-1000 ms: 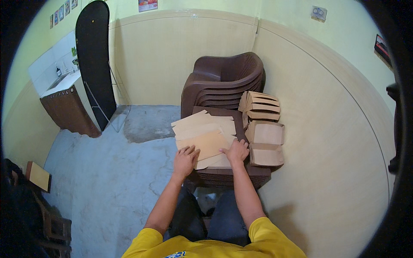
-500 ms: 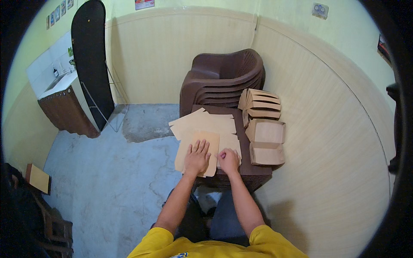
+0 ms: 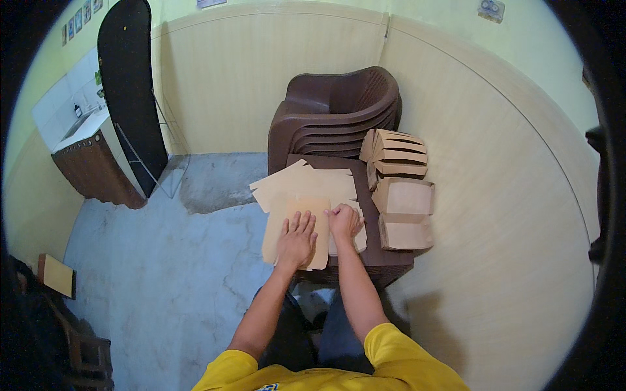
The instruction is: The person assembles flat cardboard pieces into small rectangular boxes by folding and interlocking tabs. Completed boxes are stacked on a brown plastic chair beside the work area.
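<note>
A folded brown cardboard box blank (image 3: 318, 251) lies on a stack of flat box blanks on a dark brown plastic surface (image 3: 373, 225). My left hand (image 3: 297, 241) presses flat on this folded blank, fingers stretched forward. At the blank's right edge, my right hand (image 3: 344, 223) is closed, with the thumb side touching the edge. Whatever its curled fingers may hold is hidden. Beneath and beyond my hands, more flat blanks (image 3: 329, 182) overlap, their notched edges showing.
To the right stand an opened cardboard box (image 3: 405, 203) and several nested cardboard boxes (image 3: 401, 153). Stacked brown plastic chairs (image 3: 339, 107) rise behind. A black ironing board (image 3: 132, 98) leans near a sink (image 3: 81, 124) at far left. A panelled wall (image 3: 495, 195) curves along the right.
My right hand has slid away from me along the blank's right edge. My left hand stays flat in place. The view has shifted slightly.
</note>
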A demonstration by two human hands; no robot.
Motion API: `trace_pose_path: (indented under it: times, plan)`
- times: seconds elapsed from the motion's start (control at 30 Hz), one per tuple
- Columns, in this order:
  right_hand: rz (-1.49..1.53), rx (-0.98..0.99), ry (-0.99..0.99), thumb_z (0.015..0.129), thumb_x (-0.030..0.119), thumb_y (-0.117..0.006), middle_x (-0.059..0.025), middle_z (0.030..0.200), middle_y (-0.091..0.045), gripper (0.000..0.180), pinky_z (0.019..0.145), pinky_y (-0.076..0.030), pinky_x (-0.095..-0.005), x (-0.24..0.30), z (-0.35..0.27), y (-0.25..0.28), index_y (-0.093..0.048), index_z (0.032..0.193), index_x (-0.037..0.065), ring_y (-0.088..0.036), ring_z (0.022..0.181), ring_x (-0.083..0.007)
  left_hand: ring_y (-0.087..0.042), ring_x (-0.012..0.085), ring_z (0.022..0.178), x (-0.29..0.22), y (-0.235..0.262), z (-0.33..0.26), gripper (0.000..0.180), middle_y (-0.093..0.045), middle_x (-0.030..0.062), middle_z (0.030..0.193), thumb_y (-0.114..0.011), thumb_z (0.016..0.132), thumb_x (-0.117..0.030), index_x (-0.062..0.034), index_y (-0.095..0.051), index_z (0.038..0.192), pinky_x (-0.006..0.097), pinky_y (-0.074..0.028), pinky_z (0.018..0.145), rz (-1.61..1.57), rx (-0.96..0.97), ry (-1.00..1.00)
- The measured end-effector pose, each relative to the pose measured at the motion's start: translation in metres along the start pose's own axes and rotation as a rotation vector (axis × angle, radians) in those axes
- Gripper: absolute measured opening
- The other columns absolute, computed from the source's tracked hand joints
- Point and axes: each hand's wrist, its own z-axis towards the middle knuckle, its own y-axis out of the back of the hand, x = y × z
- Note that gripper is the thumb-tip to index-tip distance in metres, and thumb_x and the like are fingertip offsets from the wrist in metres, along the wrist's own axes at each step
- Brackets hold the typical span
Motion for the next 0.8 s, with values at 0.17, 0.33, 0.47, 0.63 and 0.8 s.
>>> trace_pose_path:
  times: [0.17,0.33,0.47,0.63,0.8]
  plan:
    - [-0.005,0.019,-0.086,0.082,0.04,-0.09,-0.0087,0.093,-0.079,0.025,0.095,-0.047,-0.0472,0.007,0.029,-0.005,-0.082,0.086,0.016,-0.072,0.101,-0.0309,-0.022,0.0307,0.164,0.0,0.003,0.0,0.06,-0.029,0.0044,0.177,-0.038,0.113,-0.038,-0.0153,-0.034,0.168,0.056,-0.015,0.133,-0.056,0.036,0.005]
    - [0.128,0.117,0.168,0.088,0.041,-0.085,-0.0089,0.114,-0.076,0.036,0.098,-0.048,-0.0481,-0.01,0.008,0.008,-0.079,0.107,0.012,-0.067,0.117,-0.0312,-0.02,0.032,0.165,-0.001,0.006,0.003,0.068,-0.028,0.009,0.177,-0.048,0.108,-0.042,-0.0135,-0.034,0.168,0.056,-0.014,0.133,-0.06,0.052,0.057]
    - [0.285,0.247,0.357,0.088,0.045,-0.085,-0.0146,0.135,-0.068,0.056,0.111,-0.046,-0.0501,-0.035,-0.041,0.034,-0.072,0.128,0.008,-0.058,0.133,-0.0358,-0.03,0.0376,0.16,0.009,0.006,0.009,0.08,-0.037,0.0226,0.169,-0.073,0.095,-0.037,-0.0058,-0.041,0.162,0.056,-0.025,0.13,-0.312,-0.279,0.253]
    - [0.315,0.35,0.442,0.087,0.057,-0.083,-0.0217,0.152,-0.058,0.081,0.124,-0.036,-0.0481,-0.04,-0.062,0.057,-0.063,0.145,0.003,-0.047,0.148,-0.0387,-0.06,0.0375,0.134,0.031,0.007,0.02,0.069,-0.062,0.0256,0.142,-0.078,0.092,-0.03,0.0005,-0.054,0.149,0.046,-0.049,0.113,-0.861,-0.369,0.508]
    - [0.2,0.431,0.514,0.091,0.066,-0.072,-0.0211,0.16,-0.049,0.091,0.127,-0.032,-0.0455,-0.043,-0.052,0.049,-0.058,0.151,0.0,-0.04,0.153,-0.0354,-0.061,0.0292,0.134,0.026,0.032,0.021,0.059,-0.065,0.0186,0.14,-0.063,0.105,-0.037,-0.0028,-0.054,0.152,0.039,-0.052,0.107,-1.57,-0.204,0.634]
